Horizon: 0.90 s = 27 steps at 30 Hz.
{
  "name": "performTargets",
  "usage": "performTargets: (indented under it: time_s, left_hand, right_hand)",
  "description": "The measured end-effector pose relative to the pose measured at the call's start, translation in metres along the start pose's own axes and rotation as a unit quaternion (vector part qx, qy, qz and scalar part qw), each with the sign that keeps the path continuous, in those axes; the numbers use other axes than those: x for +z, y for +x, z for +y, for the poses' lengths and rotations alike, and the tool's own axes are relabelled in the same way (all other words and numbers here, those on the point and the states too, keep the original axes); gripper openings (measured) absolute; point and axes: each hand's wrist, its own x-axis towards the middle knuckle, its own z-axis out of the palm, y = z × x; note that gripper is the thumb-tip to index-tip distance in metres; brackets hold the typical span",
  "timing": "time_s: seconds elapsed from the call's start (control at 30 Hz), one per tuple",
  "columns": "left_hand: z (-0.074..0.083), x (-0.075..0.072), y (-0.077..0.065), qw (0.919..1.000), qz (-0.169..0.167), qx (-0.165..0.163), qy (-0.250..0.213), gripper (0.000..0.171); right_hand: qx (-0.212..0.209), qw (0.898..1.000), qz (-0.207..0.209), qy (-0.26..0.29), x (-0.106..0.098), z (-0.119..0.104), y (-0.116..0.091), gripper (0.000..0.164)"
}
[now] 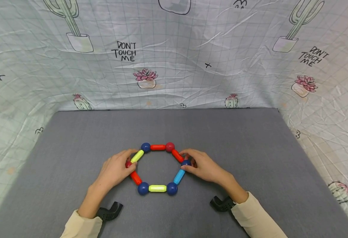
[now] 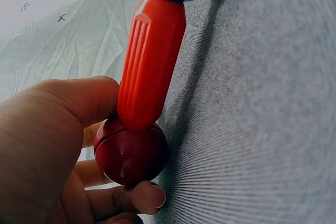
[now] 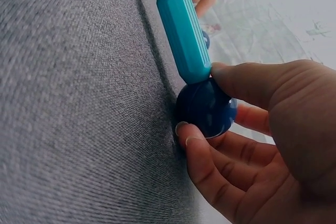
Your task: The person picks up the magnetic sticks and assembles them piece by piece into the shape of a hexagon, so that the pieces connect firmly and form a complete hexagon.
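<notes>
Magnetic rods and balls form a closed ring, roughly a hexagon, lying on the grey table. At its left corner my left hand grips a red ball between thumb and fingers. A red rod runs from that ball to a blue ball; a yellow rod leads to the far side. My right hand holds the blue ball at the right corner, its thumb by the end of a light-blue rod. Another red rod meets this ball from behind.
The ring's far side has a red rod between a blue ball and a red ball. Nearest the person, a yellow rod joins two blue balls. Patterned cloth hangs behind the grey table.
</notes>
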Motion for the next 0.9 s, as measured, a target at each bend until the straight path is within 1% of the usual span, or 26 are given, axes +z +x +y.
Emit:
performTargets:
  time_s: [0.2, 0.5, 0.63, 0.9]
  left_hand:
    - [0.0, -0.002, -0.001, 1.0, -0.004, 0.0, -0.003, 0.038]
    - [-0.003, -0.004, 0.0, 0.9981, -0.039, 0.025, -0.041, 0.044]
    - [-0.003, -0.004, 0.0, 0.9978, -0.041, 0.026, -0.045, 0.044]
    - [-0.001, -0.004, 0.0, 0.9973, -0.049, 0.016, -0.051, 0.046]
  right_hand:
    - [0.003, 1.0, -0.001, -0.001, 0.001, 0.001, 0.001, 0.044]
    - [0.009, 1.0, 0.015, -0.01, 0.001, 0.002, 0.0, 0.044]
    - [0.004, 1.0, 0.024, -0.008, 0.002, 0.001, 0.0, 0.044]
    - [-0.008, 0.999, 0.046, -0.001, 0.011, -0.001, 0.001, 0.045]
